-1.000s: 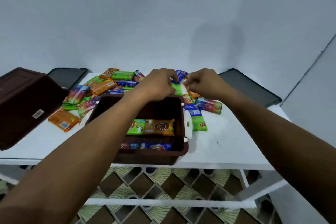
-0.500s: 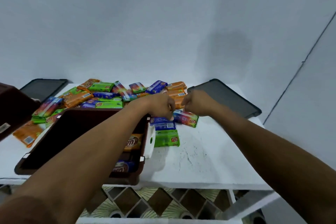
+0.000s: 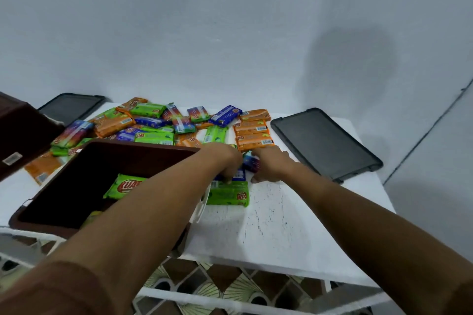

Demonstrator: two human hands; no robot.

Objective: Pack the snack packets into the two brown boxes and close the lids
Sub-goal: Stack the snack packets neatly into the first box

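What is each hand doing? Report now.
Left hand: curled over the blue snack packet, grip cannot be told.
Right hand: grips the multicoloured snack packet.

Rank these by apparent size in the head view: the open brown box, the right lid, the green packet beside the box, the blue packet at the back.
1. Brown box
2. Right lid
3. Green packet, then blue packet: green looks larger, but it is nearer, so their order is unsure.

dim, soft-focus, wide-angle edge distortion
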